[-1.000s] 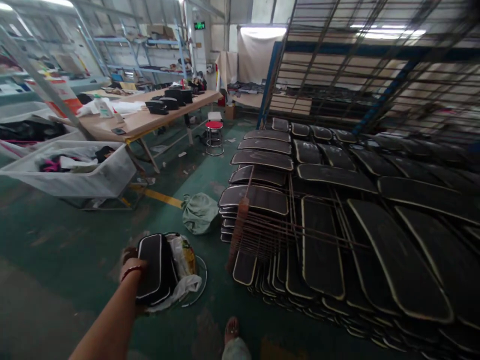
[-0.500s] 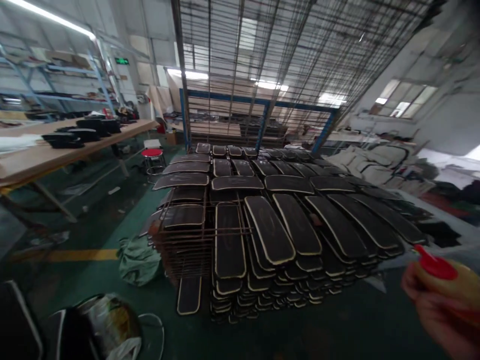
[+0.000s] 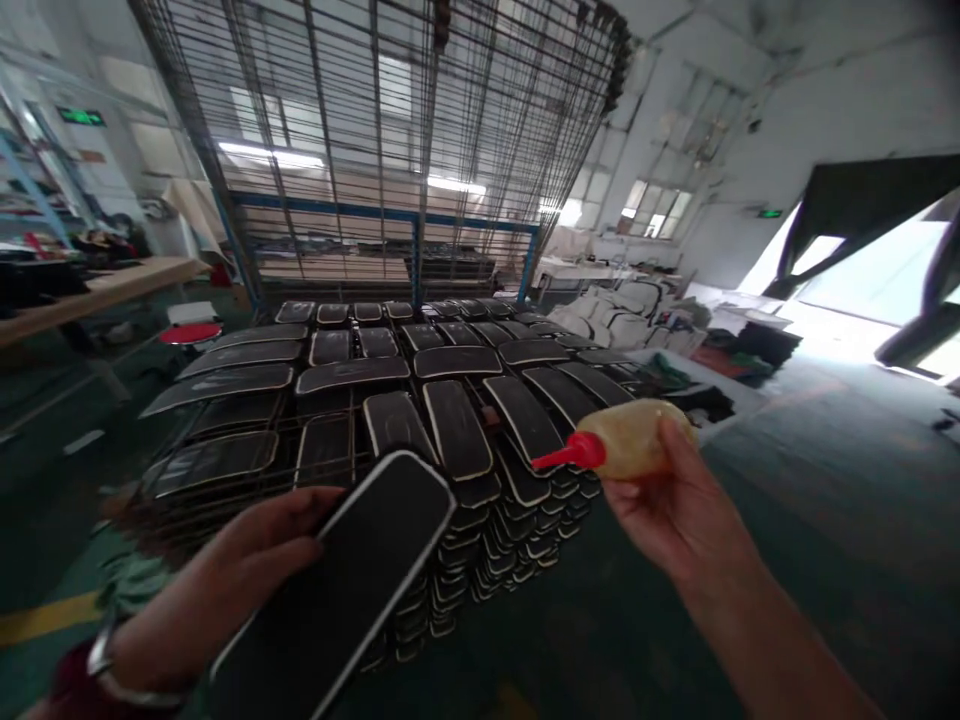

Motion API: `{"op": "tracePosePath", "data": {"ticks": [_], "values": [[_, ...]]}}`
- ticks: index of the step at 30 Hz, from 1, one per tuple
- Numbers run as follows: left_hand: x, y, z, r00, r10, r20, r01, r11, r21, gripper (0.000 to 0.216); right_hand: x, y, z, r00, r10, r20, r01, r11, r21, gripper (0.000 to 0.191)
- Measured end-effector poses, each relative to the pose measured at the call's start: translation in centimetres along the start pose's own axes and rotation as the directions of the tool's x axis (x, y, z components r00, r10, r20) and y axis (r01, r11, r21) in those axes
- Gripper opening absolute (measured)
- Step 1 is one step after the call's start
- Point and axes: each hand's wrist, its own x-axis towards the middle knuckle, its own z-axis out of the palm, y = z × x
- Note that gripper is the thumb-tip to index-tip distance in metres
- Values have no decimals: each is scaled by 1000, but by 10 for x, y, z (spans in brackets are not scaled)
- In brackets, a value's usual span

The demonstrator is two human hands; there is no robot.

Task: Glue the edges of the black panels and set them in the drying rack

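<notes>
While the left hand (image 3: 217, 590) sat low at seven o'clock, its grip was clamped on a panel (image 3: 352, 580), black with a white edge. The fingers lay over the panel's left side, and the panel slanted up toward one o'clock. At three o'clock from the panel's top, the right hand (image 3: 667, 510) had its grip closed around a yellowish bottle (image 3: 637, 447). The bottle's red nozzle pointed toward nine o'clock and was held apart from the panel.

Just beyond both hands, at twelve o'clock, stacks (image 3: 457, 400) of similar black panels stood packed side by side on the green floor (image 3: 787, 480). The left ones lay on wire trays. Behind the stacks a tall wire rack (image 3: 375, 150) rose to the top of the view. Far off at ten o'clock, a red stool (image 3: 191, 332) stood near a wooden table (image 3: 97, 290).
</notes>
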Motion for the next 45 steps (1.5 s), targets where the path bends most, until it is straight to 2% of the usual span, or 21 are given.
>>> {"op": "tracePosePath", "data": {"ticks": [2,4,7,14,19,25,32,37,42,45], "values": [[14,12,36,985,0,173,-8,999,45,38,-2,-4,-2,998,-40,46,43,997,-62,70],[20,22,61,959,-18,284,-7,996,87,36,-3,-8,-7,989,-80,128,97,986,-134,61],[21,31,75,934,-61,353,17,992,127,36,-8,-14,-14,958,-133,255,193,954,-228,47],[19,35,74,894,-161,417,71,972,223,38,-15,-20,-14,894,-120,432,274,909,-315,37],[16,36,73,866,-192,462,97,970,222,37,-12,-19,-11,874,-84,478,264,909,-323,36],[15,39,72,855,-191,483,97,972,214,33,-11,-15,-8,862,-101,496,282,910,-304,34],[12,38,72,914,-140,381,68,978,196,34,-21,-12,-10,891,-119,438,286,897,-337,38],[11,39,68,895,-167,415,68,968,242,36,-24,-11,-17,897,-103,430,265,904,-336,37],[12,40,65,895,-175,411,85,970,227,34,-22,-10,-27,882,-72,465,260,898,-355,36],[12,38,62,911,-156,382,91,979,183,33,-21,-9,-32,880,-65,471,255,901,-351,35]]}}
